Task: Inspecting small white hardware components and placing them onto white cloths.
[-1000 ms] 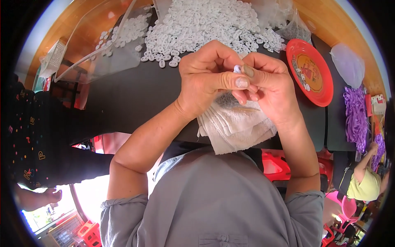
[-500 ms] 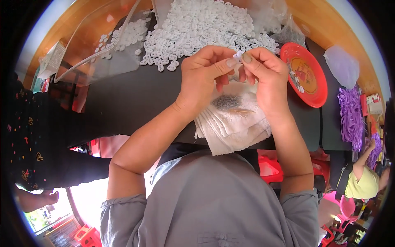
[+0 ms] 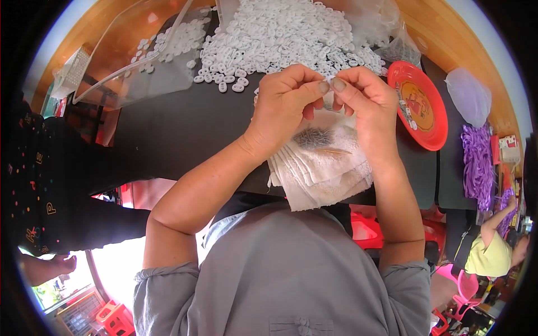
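Observation:
My left hand (image 3: 286,106) and my right hand (image 3: 371,101) meet over the table, thumbs and fingertips pinched together. Between them is a small white plastic piece (image 3: 329,80), mostly covered by the fingertips. Just below the hands lies a folded off-white cloth (image 3: 314,187). On it rest a heap of thin grey metal pins (image 3: 314,138) and a slim wooden stick (image 3: 334,152). Beyond the hands spreads a large pile of small white oval plastic pieces with holes (image 3: 274,36). A red plate (image 3: 439,137) with a few small pieces on it stands right of my right hand.
At the far left, a clear plastic bin (image 3: 112,92) lies with more white pieces. Clear plastic bags (image 3: 469,95) and a bundle of purple ribbon (image 3: 477,168) are on the right. Someone in patterned dark clothing (image 3: 50,179) is at left; a person in yellow (image 3: 488,252) is at right.
The fingertips of both hands have come closer together and now cover more of the white piece. The whole view has shifted slightly.

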The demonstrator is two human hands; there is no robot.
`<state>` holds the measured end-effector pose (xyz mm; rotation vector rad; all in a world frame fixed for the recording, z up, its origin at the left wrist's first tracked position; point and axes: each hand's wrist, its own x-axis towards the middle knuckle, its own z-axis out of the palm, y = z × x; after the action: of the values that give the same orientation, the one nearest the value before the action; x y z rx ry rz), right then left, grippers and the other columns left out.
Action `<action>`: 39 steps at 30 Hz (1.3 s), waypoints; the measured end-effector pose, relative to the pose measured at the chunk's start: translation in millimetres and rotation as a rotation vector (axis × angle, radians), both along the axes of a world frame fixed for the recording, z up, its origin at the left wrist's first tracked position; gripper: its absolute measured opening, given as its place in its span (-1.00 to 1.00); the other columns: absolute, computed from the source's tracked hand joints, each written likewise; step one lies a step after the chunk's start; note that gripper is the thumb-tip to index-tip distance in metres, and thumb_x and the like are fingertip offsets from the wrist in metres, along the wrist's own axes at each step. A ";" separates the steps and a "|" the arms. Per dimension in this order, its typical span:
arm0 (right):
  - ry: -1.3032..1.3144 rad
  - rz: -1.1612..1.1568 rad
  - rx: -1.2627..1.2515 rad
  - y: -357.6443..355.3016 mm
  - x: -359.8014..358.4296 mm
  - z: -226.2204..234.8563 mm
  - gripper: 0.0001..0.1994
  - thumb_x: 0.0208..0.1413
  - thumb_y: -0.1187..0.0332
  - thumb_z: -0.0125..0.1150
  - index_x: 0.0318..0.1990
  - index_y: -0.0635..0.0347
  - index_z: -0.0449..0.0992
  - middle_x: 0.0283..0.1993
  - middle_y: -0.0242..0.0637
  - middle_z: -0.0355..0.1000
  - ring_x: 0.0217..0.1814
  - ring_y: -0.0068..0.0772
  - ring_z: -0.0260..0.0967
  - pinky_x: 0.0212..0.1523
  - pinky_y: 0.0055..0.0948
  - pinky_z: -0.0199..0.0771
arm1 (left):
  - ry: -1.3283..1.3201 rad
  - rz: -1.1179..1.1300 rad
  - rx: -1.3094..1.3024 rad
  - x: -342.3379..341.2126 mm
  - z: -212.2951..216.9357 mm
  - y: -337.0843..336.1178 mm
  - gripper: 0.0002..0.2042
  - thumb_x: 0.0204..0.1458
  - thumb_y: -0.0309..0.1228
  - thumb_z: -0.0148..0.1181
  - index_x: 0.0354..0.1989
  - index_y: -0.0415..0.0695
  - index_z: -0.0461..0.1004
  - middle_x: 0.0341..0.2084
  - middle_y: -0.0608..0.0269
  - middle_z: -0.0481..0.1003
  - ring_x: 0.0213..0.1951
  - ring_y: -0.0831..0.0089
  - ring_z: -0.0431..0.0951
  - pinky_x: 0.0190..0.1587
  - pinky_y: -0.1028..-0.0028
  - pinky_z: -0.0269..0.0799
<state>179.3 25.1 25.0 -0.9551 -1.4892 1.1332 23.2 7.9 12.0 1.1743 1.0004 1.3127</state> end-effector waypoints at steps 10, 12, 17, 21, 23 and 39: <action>-0.055 0.024 0.004 -1.9 -0.3 0.6 -0.90 0.13 0.43 0.21 -0.34 0.29 0.48 -0.53 -0.49 0.35 -0.50 -0.72 0.22 -0.48 -0.67 0.22 | 0.079 0.009 0.090 1.5 -0.4 -5.6 -0.90 0.06 -0.47 0.08 -0.38 -0.22 0.49 -0.62 0.40 0.43 -0.61 0.74 0.33 -0.60 0.67 0.20; -0.097 0.026 0.048 -3.3 -1.3 -0.2 -0.90 0.13 0.44 0.20 -0.35 0.30 0.48 -0.54 -0.48 0.35 -0.50 -0.72 0.22 -0.47 -0.67 0.23 | 0.100 0.010 0.130 -0.6 -5.4 -4.9 -0.90 0.06 -0.48 0.08 -0.38 -0.23 0.48 -0.63 0.41 0.42 -0.61 0.74 0.32 -0.59 0.67 0.20; 0.001 -0.057 0.019 -8.2 -0.5 -2.3 -0.87 0.12 0.40 0.20 -0.31 0.30 0.52 -0.51 -0.45 0.39 -0.52 -0.68 0.29 -0.52 -0.70 0.12 | 0.105 0.028 0.206 -1.4 -7.7 -6.3 -0.91 0.04 -0.49 0.06 -0.41 -0.23 0.46 -0.66 0.41 0.38 -0.63 0.73 0.30 -0.60 0.66 0.18; 0.082 -0.116 0.030 5.6 19.2 7.9 -0.86 0.11 0.40 0.21 -0.31 0.31 0.51 -0.52 -0.42 0.40 -0.52 -0.64 0.31 -0.52 -0.69 0.12 | 0.015 0.045 0.124 -2.5 -4.1 -2.3 -0.90 0.02 -0.46 0.08 -0.43 -0.25 0.45 -0.68 0.37 0.37 -0.66 0.68 0.29 -0.63 0.63 0.16; 0.034 -0.050 -0.034 5.3 15.5 8.6 -0.85 0.11 0.38 0.22 -0.31 0.31 0.51 -0.51 -0.40 0.41 -0.52 -0.62 0.33 -0.52 -0.68 0.12 | -0.060 0.026 0.053 -1.6 -1.8 -1.8 -0.89 0.01 -0.45 0.09 -0.44 -0.25 0.45 -0.68 0.35 0.37 -0.67 0.66 0.28 -0.64 0.62 0.16; 0.025 0.014 -0.056 1.1 8.3 7.8 -0.87 0.12 0.37 0.21 -0.31 0.25 0.53 -0.49 -0.47 0.43 -0.49 -0.71 0.30 -0.49 -0.68 0.16 | -0.062 -0.023 -0.043 -2.0 1.7 -1.5 -0.89 0.02 -0.44 0.17 -0.45 -0.22 0.46 -0.64 0.37 0.39 -0.64 0.67 0.34 -0.61 0.62 0.20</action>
<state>187.6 26.2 32.8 -0.9662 -1.4526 1.1987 21.2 6.4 13.7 1.1031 0.9624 1.2960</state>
